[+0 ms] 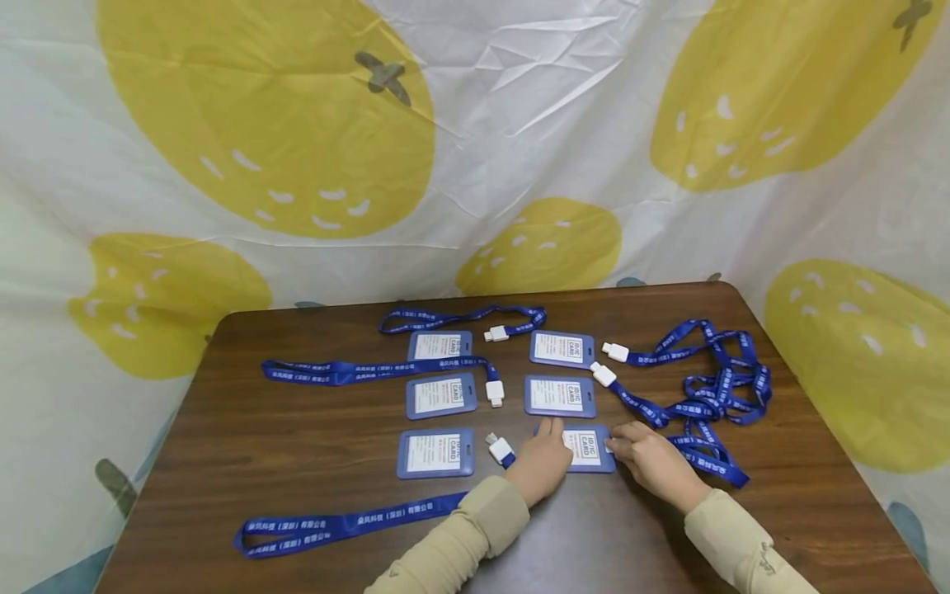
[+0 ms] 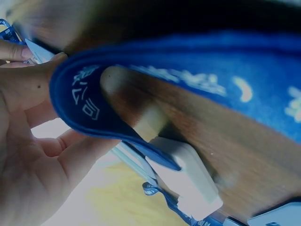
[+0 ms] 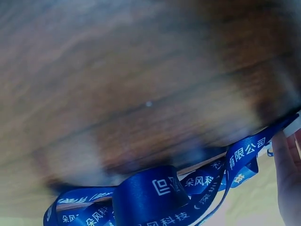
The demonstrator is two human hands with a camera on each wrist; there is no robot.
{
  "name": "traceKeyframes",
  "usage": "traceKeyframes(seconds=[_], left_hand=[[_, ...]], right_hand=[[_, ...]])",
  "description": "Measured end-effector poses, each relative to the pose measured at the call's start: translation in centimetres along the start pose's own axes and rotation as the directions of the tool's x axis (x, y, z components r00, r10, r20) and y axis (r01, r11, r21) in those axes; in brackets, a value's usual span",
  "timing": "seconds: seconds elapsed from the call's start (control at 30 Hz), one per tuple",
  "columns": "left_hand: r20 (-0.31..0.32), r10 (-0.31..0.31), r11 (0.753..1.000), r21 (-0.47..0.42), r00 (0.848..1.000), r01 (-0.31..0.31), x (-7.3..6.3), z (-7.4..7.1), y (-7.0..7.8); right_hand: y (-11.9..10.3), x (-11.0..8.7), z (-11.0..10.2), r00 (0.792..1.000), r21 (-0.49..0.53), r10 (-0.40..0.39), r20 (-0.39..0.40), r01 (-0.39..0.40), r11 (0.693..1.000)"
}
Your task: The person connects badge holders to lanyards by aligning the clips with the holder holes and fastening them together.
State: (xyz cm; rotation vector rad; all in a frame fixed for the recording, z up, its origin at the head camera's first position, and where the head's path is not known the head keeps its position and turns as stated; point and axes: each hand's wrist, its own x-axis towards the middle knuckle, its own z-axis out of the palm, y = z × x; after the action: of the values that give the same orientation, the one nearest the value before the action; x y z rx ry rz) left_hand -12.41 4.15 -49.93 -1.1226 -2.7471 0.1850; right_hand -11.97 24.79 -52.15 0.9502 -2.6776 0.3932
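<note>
W/ L hand pinching the badge holder & R hand the white clip, we shd prob. keep both flat & aligned.

Badge holders: six, two columns of three. Printed inserts: six, one per holder. White clips: five in plain sight, three in the middle, two toward the right; plus one white piece at the right hand, mostly covered. Blue lanyards: three separate ones on the left side; right-side tangle at least two, strands overlap, exact number can't be told. Hands: two, counting the left hand. Sleeves: two. Table: one. Yellow fruit prints on the cloth: five.
</note>
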Motion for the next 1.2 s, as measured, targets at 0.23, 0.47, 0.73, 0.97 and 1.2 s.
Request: traceKeyframes(seconds=[0.23,0.47,0.73,0.97,1.2], left_hand=[[0.047,-0.029,0.998,-0.059,0.998,0.032,0.2,0.1,0.0],[0.09,-0.042,0.995,-0.092,0.995,0.05,0.4,0.3,0.1],[0.115,-0.053,0.979,-0.19,0.992,0.074,1.0,0.4,-0.6],[0.194,-0.101,0.957,-0.248,0.976,0.149,1.6,0.1,-1.1],[0.207,-0.102,0.954,-0.258,0.973,0.155,1.4,0.1,-1.5]], right_hand=[[-0.1,-0.2,0.1,1.0,-0.069,-0.024,0.013,0.024,0.997],[-0.4,-0.1,0.0,1.0,-0.053,0.001,0.007,-0.001,0.999],[-0.2,0.0,0.2,0.996,0.037,0.065,-0.062,-0.063,0.997],[-0.4,0.8,-0.7,0.997,0.074,0.07,-0.03,-0.068,0.995],[-0.4,0.8,-0.6,0.996,0.083,0.091,0.013,-0.092,0.992]])
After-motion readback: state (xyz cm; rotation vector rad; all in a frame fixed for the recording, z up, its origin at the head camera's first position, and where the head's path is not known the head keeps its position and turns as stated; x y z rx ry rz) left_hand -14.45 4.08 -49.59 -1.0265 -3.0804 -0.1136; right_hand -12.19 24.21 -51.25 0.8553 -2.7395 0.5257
